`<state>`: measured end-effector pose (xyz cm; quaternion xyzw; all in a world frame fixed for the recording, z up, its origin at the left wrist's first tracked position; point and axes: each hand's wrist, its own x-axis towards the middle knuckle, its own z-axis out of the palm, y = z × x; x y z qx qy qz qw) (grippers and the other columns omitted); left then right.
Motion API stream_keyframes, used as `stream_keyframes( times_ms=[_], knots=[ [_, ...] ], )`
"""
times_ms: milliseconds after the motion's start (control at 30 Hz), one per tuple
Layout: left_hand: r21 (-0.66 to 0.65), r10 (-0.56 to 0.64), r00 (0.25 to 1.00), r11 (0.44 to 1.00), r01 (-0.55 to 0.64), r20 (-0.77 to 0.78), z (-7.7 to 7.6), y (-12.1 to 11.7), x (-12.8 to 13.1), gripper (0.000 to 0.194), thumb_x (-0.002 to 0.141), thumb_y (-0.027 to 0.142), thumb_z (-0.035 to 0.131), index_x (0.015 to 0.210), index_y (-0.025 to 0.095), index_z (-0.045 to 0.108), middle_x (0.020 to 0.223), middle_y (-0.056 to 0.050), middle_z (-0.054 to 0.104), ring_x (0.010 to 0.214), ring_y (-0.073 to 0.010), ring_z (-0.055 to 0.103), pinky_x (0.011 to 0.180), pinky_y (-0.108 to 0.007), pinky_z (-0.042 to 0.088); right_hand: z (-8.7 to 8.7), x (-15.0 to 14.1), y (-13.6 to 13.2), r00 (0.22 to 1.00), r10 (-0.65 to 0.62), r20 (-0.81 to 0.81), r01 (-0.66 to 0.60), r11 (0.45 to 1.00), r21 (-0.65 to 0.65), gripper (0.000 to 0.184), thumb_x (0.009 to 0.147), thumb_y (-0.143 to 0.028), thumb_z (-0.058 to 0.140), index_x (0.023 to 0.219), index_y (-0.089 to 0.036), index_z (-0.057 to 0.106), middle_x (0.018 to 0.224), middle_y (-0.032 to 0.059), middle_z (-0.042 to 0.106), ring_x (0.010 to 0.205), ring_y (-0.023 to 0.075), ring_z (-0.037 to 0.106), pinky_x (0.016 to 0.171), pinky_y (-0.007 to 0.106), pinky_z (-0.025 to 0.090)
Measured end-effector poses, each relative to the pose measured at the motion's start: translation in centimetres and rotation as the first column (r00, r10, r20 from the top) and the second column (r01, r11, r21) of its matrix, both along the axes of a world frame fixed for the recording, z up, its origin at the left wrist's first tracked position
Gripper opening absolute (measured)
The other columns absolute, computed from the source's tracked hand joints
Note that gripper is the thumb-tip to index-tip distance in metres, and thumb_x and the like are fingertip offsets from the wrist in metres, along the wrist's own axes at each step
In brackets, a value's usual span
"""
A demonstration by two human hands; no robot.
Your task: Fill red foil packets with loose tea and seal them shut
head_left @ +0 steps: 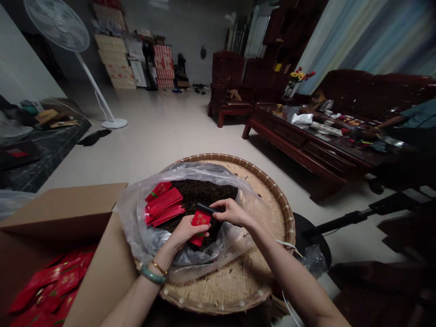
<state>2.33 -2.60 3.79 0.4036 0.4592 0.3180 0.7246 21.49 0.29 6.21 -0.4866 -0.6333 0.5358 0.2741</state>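
My left hand (184, 231) grips a small red packet (200, 220) with gold print, held upright over the clear plastic bag (134, 215). In my right hand (231, 212) is a dark, narrow scoop (205, 208), its end at the packet's top edge. Whether the scoop carries anything cannot be made out. Dark dried tea leaves (200, 190) fill the bag below both hands. On those leaves, left of my hands, lies a stack of flat red packets (166, 206). The bag sits on a round woven bamboo tray (238, 288).
At the lower left stands an open cardboard box (112, 254) with many red packets (61, 284) inside. A black stand (340, 222) is close on the right. Beyond are a wooden table (282, 134), a person's sleeve (422, 113) and a white floor fan (98, 91).
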Motion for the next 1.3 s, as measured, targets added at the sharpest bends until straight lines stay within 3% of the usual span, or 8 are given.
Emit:
stream_keyframes(
  times_ms=[233, 333, 467, 600, 767, 1100, 1233, 1300],
  knots=[
    [0.01, -0.01, 1.0, 1.0, 0.011, -0.027, -0.3, 0.1, -0.1, 0.045, 0.05, 0.034, 0.083, 0.082, 0.01, 0.064, 0.082, -0.011, 0.072, 0.059, -0.0171, 0.067, 0.054, -0.023, 0.048, 0.8, 0.7, 0.1, 0.989, 0.063, -0.13, -0.083, 0.985, -0.152, 0.038, 0.065, -0.025, 0.065, 0.101, -0.013, 0.069, 0.08, 0.002, 0.068, 0.06, 0.01, 0.054, 0.056, 0.022, 0.044],
    [0.009, -0.005, 0.999, 1.0, 0.005, -0.034, -0.4, 0.2, -0.1, 0.044, 0.05, 0.034, 0.083, 0.081, 0.01, 0.064, 0.082, -0.011, 0.073, 0.059, -0.0169, 0.067, 0.054, -0.023, 0.048, 0.9, 1.1, 0.2, 0.986, 0.035, -0.161, -0.063, 0.983, -0.173, 0.037, 0.065, -0.026, 0.065, 0.1, -0.014, 0.069, 0.082, 0.0023, 0.068, 0.06, 0.0097, 0.054, 0.056, 0.022, 0.045],
    [0.015, -0.01, 0.999, 1.0, 0.011, -0.043, -0.4, 0.2, -0.1, 0.045, 0.051, 0.035, 0.082, 0.083, 0.01, 0.064, 0.083, -0.011, 0.073, 0.059, -0.0167, 0.067, 0.053, -0.022, 0.047, 0.5, 0.7, 0.0, 0.992, 0.012, -0.122, -0.029, 0.989, -0.143, 0.04, 0.063, -0.027, 0.068, 0.101, -0.013, 0.068, 0.085, 0.0037, 0.068, 0.063, 0.0114, 0.056, 0.055, 0.022, 0.045],
    [0.006, -0.014, 0.999, 1.0, 0.014, -0.037, -0.6, 0.3, -0.2, 0.046, 0.05, 0.034, 0.083, 0.084, 0.01, 0.064, 0.084, -0.011, 0.072, 0.059, -0.0168, 0.067, 0.055, -0.023, 0.048, 0.4, 0.0, -0.3, 0.997, -0.03, -0.077, 0.022, 0.995, -0.098, 0.041, 0.062, -0.028, 0.068, 0.099, -0.011, 0.068, 0.075, 0.0027, 0.067, 0.056, 0.0096, 0.052, 0.051, 0.021, 0.041],
    [0.009, -0.012, 0.999, 1.0, 0.012, -0.041, -0.8, 0.3, -0.3, 0.047, 0.051, 0.035, 0.082, 0.085, 0.01, 0.065, 0.084, -0.011, 0.072, 0.06, -0.0176, 0.068, 0.054, -0.023, 0.048, 0.9, 0.1, -0.3, 0.996, 0.007, -0.085, -0.014, 0.997, -0.081, 0.039, 0.064, -0.027, 0.067, 0.1, -0.012, 0.068, 0.082, 0.0033, 0.067, 0.058, 0.0094, 0.051, 0.05, 0.02, 0.039],
    [0.025, -0.016, 0.999, 1.0, 0.017, -0.046, -0.5, 0.3, -0.3, 0.046, 0.051, 0.036, 0.082, 0.085, 0.01, 0.065, 0.083, -0.011, 0.073, 0.06, -0.0167, 0.067, 0.055, -0.023, 0.048, 0.6, -0.2, -0.3, 0.997, 0.003, -0.083, -0.009, 0.998, -0.07, 0.038, 0.063, -0.027, 0.067, 0.097, -0.011, 0.068, 0.074, 0.0017, 0.066, 0.058, 0.0095, 0.051, 0.05, 0.019, 0.038],
    [0.024, -0.009, 0.999, 1.0, 0.01, -0.042, -0.7, 0.4, -0.4, 0.044, 0.051, 0.035, 0.082, 0.083, 0.011, 0.064, 0.082, -0.01, 0.073, 0.06, -0.0168, 0.067, 0.057, -0.024, 0.049, 0.8, 0.4, 0.2, 0.997, -0.021, -0.081, 0.016, 0.998, -0.058, 0.039, 0.067, -0.028, 0.063, 0.103, -0.013, 0.066, 0.086, 0.0032, 0.068, 0.063, 0.0115, 0.057, 0.056, 0.022, 0.044],
    [0.018, -0.008, 0.999, 1.0, 0.008, -0.041, -0.7, 0.4, -0.4, 0.044, 0.051, 0.035, 0.082, 0.082, 0.011, 0.063, 0.083, -0.009, 0.073, 0.06, -0.0168, 0.067, 0.057, -0.025, 0.049, 0.5, 1.3, 0.8, 0.998, -0.069, 0.006, 0.069, 0.998, -0.003, 0.04, 0.069, -0.025, 0.061, 0.106, -0.014, 0.065, 0.093, 0.0051, 0.069, 0.071, 0.0149, 0.061, 0.063, 0.025, 0.047]
  ],
)
